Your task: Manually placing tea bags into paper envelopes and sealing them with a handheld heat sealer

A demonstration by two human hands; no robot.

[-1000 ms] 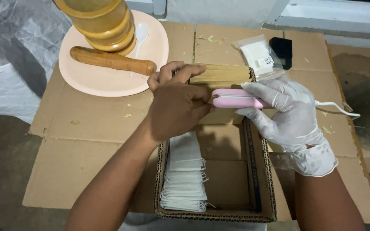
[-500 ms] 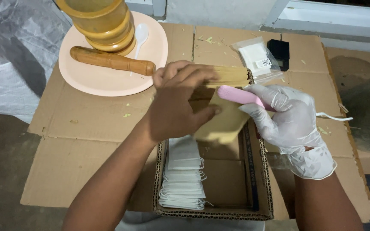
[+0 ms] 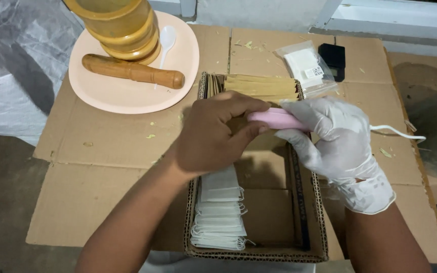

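My bare left hand (image 3: 213, 136) and my gloved right hand (image 3: 337, 141) meet over an open cardboard box (image 3: 307, 217). The right hand grips a pink handheld sealer (image 3: 274, 120) with a white cord (image 3: 398, 132) trailing to the right. The left-hand fingers pinch at the sealer's left end, over a brown paper packet that they mostly hide. A row of brown paper packets (image 3: 261, 87) stands at the far end of the box. Several white tea-bag-like sachets (image 3: 221, 212) lie stacked in its near left part.
A pale pink plate (image 3: 127, 96) at the back left carries a wooden mortar (image 3: 122, 28), a wooden pestle (image 3: 132, 72) and a white spoon (image 3: 166, 40). A clear bag of white sachets (image 3: 304, 65) and a small black device (image 3: 335, 53) lie behind the box. Flattened cardboard (image 3: 97, 146) covers the surface.
My left hand has slid down and closed in on the sealer's left end. The row of brown packets behind it is now uncovered. The right hand with the sealer barely moved.
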